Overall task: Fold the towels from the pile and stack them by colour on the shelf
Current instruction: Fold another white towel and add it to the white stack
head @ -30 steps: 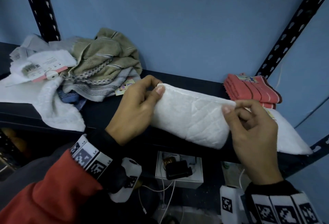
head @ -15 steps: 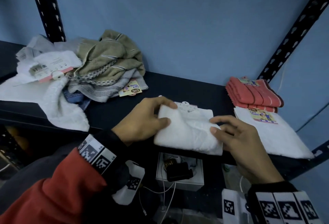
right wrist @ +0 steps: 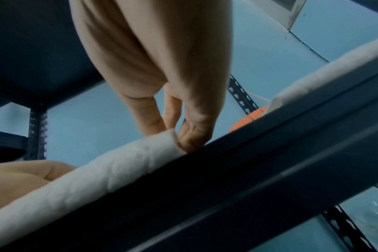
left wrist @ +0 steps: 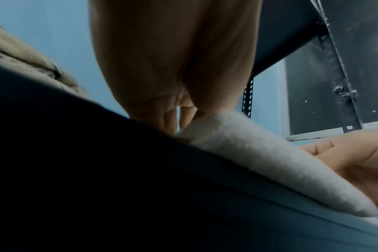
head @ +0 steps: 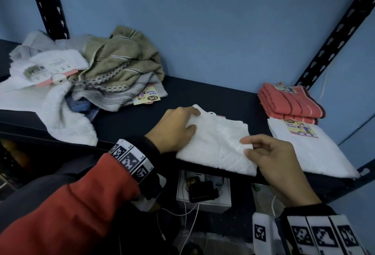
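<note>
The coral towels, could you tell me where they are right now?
In the head view, the coral towels sit folded at the shelf's back right, beside the right upright and overlapping the far edge of a flat white towel.

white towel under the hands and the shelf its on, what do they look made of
White towel: soft terry-like cloth, probably cotton; fuzzy nap and quilted lines show. Shelf: looks like dark painted metal with a smooth matte finish; its punched uprights suggest steel.

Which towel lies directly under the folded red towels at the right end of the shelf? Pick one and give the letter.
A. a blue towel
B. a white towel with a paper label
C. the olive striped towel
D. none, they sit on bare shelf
B: the red towels rest on the back part of a flat white towel bearing a colourful label.
</note>
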Demonstrator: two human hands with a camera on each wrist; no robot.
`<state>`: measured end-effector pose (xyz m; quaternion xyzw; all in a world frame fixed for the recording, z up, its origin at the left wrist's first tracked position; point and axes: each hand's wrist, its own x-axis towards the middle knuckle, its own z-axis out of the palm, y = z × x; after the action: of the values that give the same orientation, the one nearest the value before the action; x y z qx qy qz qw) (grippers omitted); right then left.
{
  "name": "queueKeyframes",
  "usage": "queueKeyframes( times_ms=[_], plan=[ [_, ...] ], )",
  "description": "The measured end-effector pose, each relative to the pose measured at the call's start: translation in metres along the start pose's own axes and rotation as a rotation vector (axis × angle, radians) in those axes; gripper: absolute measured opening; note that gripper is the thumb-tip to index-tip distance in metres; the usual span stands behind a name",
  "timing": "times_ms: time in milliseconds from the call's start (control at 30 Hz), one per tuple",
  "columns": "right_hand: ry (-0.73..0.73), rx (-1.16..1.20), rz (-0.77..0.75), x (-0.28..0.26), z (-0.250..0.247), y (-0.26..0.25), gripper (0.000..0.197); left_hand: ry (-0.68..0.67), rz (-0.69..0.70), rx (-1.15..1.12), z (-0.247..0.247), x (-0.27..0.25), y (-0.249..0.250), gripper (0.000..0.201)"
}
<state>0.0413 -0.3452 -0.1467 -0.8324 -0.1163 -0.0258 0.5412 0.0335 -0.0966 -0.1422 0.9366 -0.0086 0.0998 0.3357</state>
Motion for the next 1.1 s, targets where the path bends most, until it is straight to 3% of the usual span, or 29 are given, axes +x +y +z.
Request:
queueKeyframes(
  times_ms=[233,333,433,500,633,767,1100],
  plan=[
    [-0.005,0.091,0.096,0.046,0.009,0.001,0.024,-0.055,-0.071,0.074,-0.006,0.025,-0.005,0.034],
    [-0.068,0.177,0.161,0.069,0.01,0.0,0.022,0.024,-0.12,0.025,-0.01,0.025,-0.008,0.044],
    [-0.088,0.18,0.182,0.078,0.009,0.002,0.024,0.182,-0.061,-0.023,-0.01,0.015,-0.01,0.049],
    [-0.104,0.182,0.21,0.075,0.008,0.0,0.025,0.237,-0.042,-0.022,-0.01,0.008,-0.012,0.044],
    [-0.254,0.288,0.31,0.06,-0.005,-0.012,0.02,0.21,-0.074,-0.013,-0.01,0.0,-0.014,0.025],
    [-0.368,0.278,0.288,0.046,-0.011,-0.008,0.033,0.29,-0.065,-0.048,-0.01,-0.001,-0.011,0.018],
    [-0.161,0.35,0.201,0.039,0.011,-0.004,0.027,0.321,-0.112,-0.121,-0.003,-0.003,-0.017,0.018]
  ],
)
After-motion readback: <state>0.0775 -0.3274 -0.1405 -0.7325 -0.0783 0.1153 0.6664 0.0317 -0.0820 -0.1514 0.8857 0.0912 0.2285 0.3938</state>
